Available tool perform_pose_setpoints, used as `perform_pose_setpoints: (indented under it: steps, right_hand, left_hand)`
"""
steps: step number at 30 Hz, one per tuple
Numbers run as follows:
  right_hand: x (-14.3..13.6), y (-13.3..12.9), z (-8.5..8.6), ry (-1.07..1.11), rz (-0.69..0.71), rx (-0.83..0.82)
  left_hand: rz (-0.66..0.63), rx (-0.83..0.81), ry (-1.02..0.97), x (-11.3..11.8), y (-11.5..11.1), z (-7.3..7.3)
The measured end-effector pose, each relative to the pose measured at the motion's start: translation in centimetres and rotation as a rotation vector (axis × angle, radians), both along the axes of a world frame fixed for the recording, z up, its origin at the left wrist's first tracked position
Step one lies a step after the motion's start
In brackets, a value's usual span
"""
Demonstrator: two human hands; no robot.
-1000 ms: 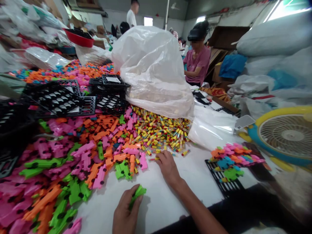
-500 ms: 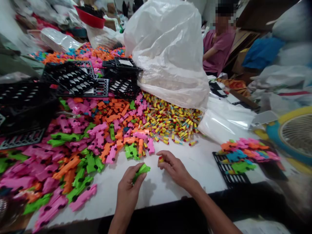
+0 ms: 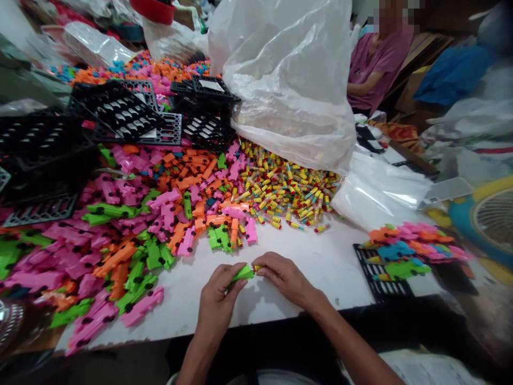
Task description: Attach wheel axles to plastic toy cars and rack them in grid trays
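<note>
My left hand [image 3: 222,286] is closed around a green toy car [image 3: 243,273] above the white table, near its front edge. Pinched in the fingers of my right hand [image 3: 285,275] is a small yellow-and-red tube [image 3: 257,267], mostly hidden by the fingertips. The tube's end meets the right end of the car; whether it sits inside I cannot tell. Beyond my hands lies a heap of similar yellow tubes [image 3: 296,187] with red ends. To the left spreads a large pile of pink, orange and green toy cars [image 3: 160,214].
Black plastic trays [image 3: 120,115] are stacked on the pile at the left. A big translucent bag [image 3: 288,80] stands behind the tubes. At right, a black rack [image 3: 380,278] carries colourful toy cars beside a fan [image 3: 495,214]. A person in a pink shirt [image 3: 380,59] sits farther back.
My right hand has brought the tube leftward to the end of the green car. The two hands were apart before. The camera view has shifted a little.
</note>
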State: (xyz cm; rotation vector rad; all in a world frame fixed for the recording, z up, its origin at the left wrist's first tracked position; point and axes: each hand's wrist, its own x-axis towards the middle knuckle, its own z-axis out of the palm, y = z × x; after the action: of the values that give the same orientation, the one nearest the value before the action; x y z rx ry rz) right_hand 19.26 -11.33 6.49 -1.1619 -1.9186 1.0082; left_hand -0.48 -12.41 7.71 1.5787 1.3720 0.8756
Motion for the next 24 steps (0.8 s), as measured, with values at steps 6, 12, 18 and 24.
perform_pose_setpoints:
  steps: [6, 12, 18, 24]
  right_hand:
    - [0.38, 0.29, 0.31, -0.034, 0.007, -0.006]
    - [-0.01, 0.08, -0.22, -0.036, 0.000, -0.039]
    - [-0.19, -0.06, -0.48, -0.034, 0.008, -0.071]
    - [-0.23, 0.29, -0.05, -0.080, 0.002, -0.060]
  left_hand:
    - [0.009, 0.007, 0.000, 0.10, 0.04, -0.17]
    - [0.013, 0.002, -0.016, 0.00, 0.28, -0.05]
    - [-0.011, 0.004, 0.011, -0.20, 0.30, -0.64]
    - [-0.005, 0.026, 0.022, -0.37, 0.57, -0.92]
